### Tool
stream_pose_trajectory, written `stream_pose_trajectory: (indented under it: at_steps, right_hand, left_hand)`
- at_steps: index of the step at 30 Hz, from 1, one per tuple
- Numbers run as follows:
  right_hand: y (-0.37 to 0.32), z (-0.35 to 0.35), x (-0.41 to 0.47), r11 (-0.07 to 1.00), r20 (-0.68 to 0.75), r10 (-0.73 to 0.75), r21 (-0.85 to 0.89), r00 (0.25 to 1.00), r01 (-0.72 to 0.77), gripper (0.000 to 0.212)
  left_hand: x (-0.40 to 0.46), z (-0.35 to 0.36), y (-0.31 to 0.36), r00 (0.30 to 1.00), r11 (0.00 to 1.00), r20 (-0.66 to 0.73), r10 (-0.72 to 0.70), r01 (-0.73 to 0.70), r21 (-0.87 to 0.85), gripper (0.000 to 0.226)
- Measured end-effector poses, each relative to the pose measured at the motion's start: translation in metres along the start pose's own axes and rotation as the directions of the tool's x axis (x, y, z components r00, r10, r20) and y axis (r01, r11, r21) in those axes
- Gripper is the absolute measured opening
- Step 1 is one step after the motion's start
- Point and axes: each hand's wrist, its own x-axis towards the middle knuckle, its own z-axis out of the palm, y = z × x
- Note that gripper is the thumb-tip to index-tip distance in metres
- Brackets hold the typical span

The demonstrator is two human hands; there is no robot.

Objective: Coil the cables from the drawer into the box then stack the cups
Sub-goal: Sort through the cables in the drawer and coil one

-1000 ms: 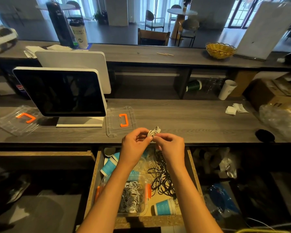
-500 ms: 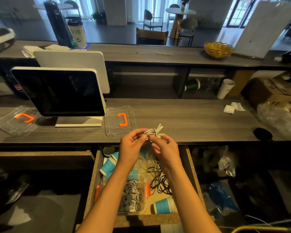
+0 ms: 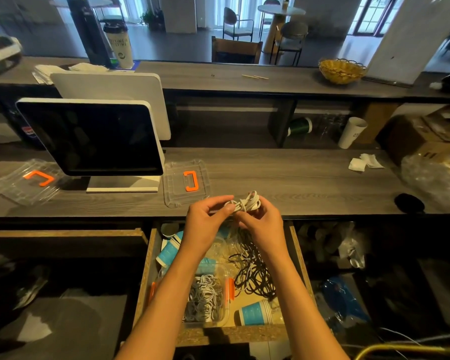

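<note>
Two hands work over the open drawer (image 3: pixel 151 271) at 6 o'clock. Clear box (image 3: pixel 220 319) with orange latches sits at the drawer's near end, holds a pile of white coiled cables (image 3: pixel 204 297). Just right of it a blue paper cup (image 3: pixel 253 313) lies on its side. Loose black cables (image 3: pixel 255 276) tangle at drawer's right, beside the box. More blue cups (image 3: pixel 168 252) lie tipped at the far left corner, partly behind the left forearm. Above the drawer's far edge, left hand (image 3: pixel 205 224) and right hand (image 3: pixel 264 226) both pinch a small white cable bundle (image 3: pixel 246 203), fingers curled on it, bundle held in the air over the counter (image 3: pixel 296 183) edge. On the counter at 11 o'clock of the hands, a clear lid (image 3: pixel 186 181) with an orange handle; a second clear lid (image 3: pixel 27 181) far at 9 o'clock. Dark monitor (image 3: pixel 94 136) stands between the lids. White tissues (image 3: pixel 364 162) at 2 o'clock. Farther back, white cup (image 3: pixel 351 132) on the shelf; wicker basket (image 3: pixel 342 70) on the upper ledge at 1 o'clock, contents cannot tell.
</note>
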Motion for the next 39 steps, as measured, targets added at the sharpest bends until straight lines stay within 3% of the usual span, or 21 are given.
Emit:
stream_pose_trajectory:
  at_steps: [3, 8, 10, 13, 19, 22, 26, 32, 39]
  right_hand:
    - [0.000, -0.003, 0.003, 0.999, -0.018, 0.007, -0.046, 1.000, -0.007, 0.036]
    - [-0.007, -0.004, 0.006, 0.993, 0.042, -0.008, -0.114, 0.999, 0.012, 0.049]
    - [-0.009, -0.005, 0.007, 0.989, 0.064, -0.008, -0.146, 0.998, 0.017, 0.060]
    - [-0.011, -0.006, 0.008, 0.984, 0.066, -0.013, -0.175, 0.998, 0.024, 0.065]
    - [-0.011, -0.004, 0.009, 0.995, 0.073, 0.007, -0.103, 0.997, 0.000, 0.065]
    - [-0.011, 0.000, 0.010, 0.999, 0.059, -0.001, -0.052, 0.998, 0.004, 0.054]
    - [-0.014, 0.007, 0.010, 0.996, 0.032, -0.020, 0.089, 0.999, 0.017, 0.027]
    - [-0.013, 0.012, 0.011, 0.979, -0.055, 0.016, 0.203, 0.998, -0.004, 0.011]
    - [-0.002, 0.016, 0.012, 0.964, -0.129, 0.067, 0.262, 0.989, -0.032, 0.007]
  left_hand:
    - [0.000, 0.001, 0.005, 0.999, 0.997, 0.016, -0.030, 0.031, -0.068, 0.025]
    - [0.004, 0.000, 0.011, 0.935, 0.868, 0.122, -0.334, 0.355, -0.347, 0.021]
    - [0.006, -0.003, 0.011, 0.906, 0.821, 0.158, -0.393, 0.424, -0.382, 0.018]
    - [0.010, -0.004, 0.012, 0.905, 0.832, 0.149, -0.399, 0.426, -0.355, 0.016]
    - [0.014, -0.002, 0.012, 0.946, 0.920, -0.034, -0.322, 0.304, -0.247, 0.022]
    - [0.012, 0.000, 0.011, 0.985, 0.993, -0.131, -0.112, 0.107, -0.047, 0.024]
    - [0.011, -0.001, 0.008, 0.965, 0.968, -0.163, 0.206, -0.177, 0.176, 0.018]
    - [0.008, -0.001, 0.004, 0.982, 0.989, -0.110, 0.150, -0.150, 0.009, 0.022]
    - [0.004, -0.001, -0.012, 0.987, 0.988, -0.040, 0.153, -0.152, 0.027, 0.029]
